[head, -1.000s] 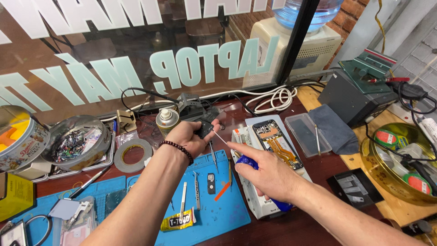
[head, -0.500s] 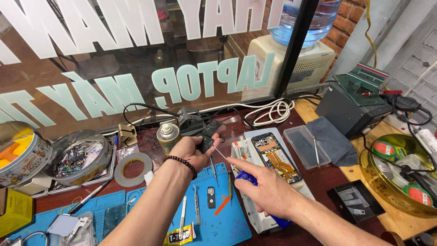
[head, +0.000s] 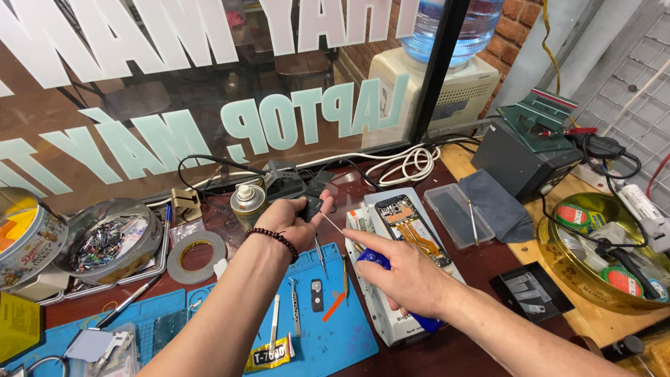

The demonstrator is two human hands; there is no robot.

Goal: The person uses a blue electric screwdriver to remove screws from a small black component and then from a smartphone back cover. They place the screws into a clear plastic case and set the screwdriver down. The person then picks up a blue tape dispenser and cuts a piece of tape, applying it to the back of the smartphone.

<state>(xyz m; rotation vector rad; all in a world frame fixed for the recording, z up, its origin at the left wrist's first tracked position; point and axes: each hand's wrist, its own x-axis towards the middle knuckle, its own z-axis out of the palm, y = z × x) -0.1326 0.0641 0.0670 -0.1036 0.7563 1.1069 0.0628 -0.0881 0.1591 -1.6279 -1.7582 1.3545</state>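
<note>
A blue mat (head: 349, 335) fills the lower centre, with an opened phone (head: 412, 227) right of it. Mid-frame, the right hand (head: 408, 279) is closed around a blue screwdriver (head: 380, 262), its tip touching a small dark part (head: 310, 207) pinched in the left hand (head: 293, 222).

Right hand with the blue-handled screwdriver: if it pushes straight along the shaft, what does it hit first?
Most likely the small dark part pinched in the left hand; the screwdriver tip of the right hand is already at it, depth unclear.
</note>
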